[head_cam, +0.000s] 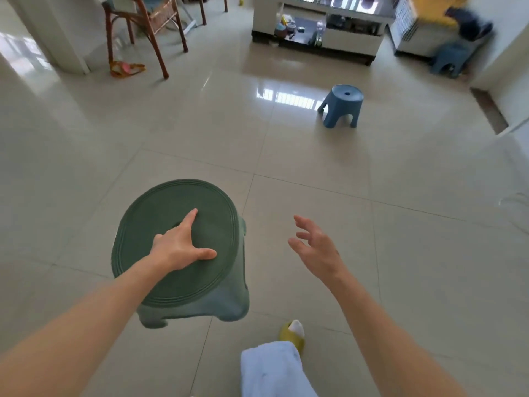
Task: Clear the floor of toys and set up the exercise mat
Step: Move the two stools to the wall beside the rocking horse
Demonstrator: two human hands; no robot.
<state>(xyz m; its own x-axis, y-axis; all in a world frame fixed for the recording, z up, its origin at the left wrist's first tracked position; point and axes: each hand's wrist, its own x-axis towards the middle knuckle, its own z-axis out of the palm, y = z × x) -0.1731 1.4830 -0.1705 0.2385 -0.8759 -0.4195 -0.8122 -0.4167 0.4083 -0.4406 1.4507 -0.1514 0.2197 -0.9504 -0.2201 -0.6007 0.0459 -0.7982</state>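
Two bare hands reach over the tiled floor (pixel 315 156). Nearest, a yellow slipper (pixel 292 333) shows at the bottom edge. The left hand (pixel 179 247) rests on the seat of a green stool (pixel 177 233), index finger and thumb spread flat, the other fingers hidden, so whether it grasps cannot be told. The right hand (pixel 313 247) hangs released beside it, fingers loose. Farther, a blue stool (pixel 340 106) stands alone; beyond, a wooden chair (pixel 146 27) and a low cabinet (pixel 320 24).

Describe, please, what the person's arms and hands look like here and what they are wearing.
Both forearms are bare up to the frame's edge, with no sleeves in view. The left hand and right hand are bare too: no gloves, rings, watch or bracelets show on either. Lower down, a light blue trouser leg and a yellow slipper over a white sock are visible.
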